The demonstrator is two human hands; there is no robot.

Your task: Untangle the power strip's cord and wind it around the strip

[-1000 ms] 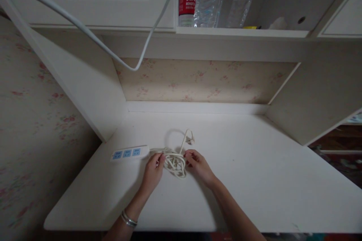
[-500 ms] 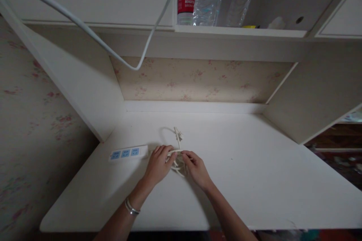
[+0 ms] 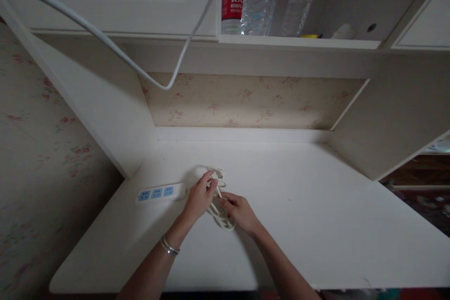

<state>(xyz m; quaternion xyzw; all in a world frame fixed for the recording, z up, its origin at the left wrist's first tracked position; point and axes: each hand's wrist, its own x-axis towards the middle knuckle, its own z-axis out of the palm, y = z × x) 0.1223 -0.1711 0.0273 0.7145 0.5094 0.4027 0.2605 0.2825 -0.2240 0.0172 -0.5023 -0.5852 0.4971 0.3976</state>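
A white power cord [image 3: 222, 222] lies bunched in loops between my hands on the white desk. My left hand [image 3: 199, 197] is closed on part of the cord near its plug end, thumb and fingers pinching it. With thumb and forefinger my right hand [image 3: 240, 211] grips another stretch of the same cord, just right of the left hand. The plug [image 3: 221, 174] shows beyond my left fingertips. To the left lies the white power strip [image 3: 161, 192] with three blue sockets, flat on the desk. My fingers hide some of the loops.
A thick white cable [image 3: 140, 71] hangs across the upper left, close to the camera. Above the desk [image 3: 316, 225], a shelf [image 3: 298, 43] holds several plastic bottles [image 3: 258, 4]. Side panels [image 3: 397, 112] bound the desk, and flowered wallpaper [image 3: 228, 101] covers the back.
My left hand has lifted its piece of cord slightly away, and my right hand has shifted a little nearer me. The loops now hang lower toward me; the plug has moved slightly left.
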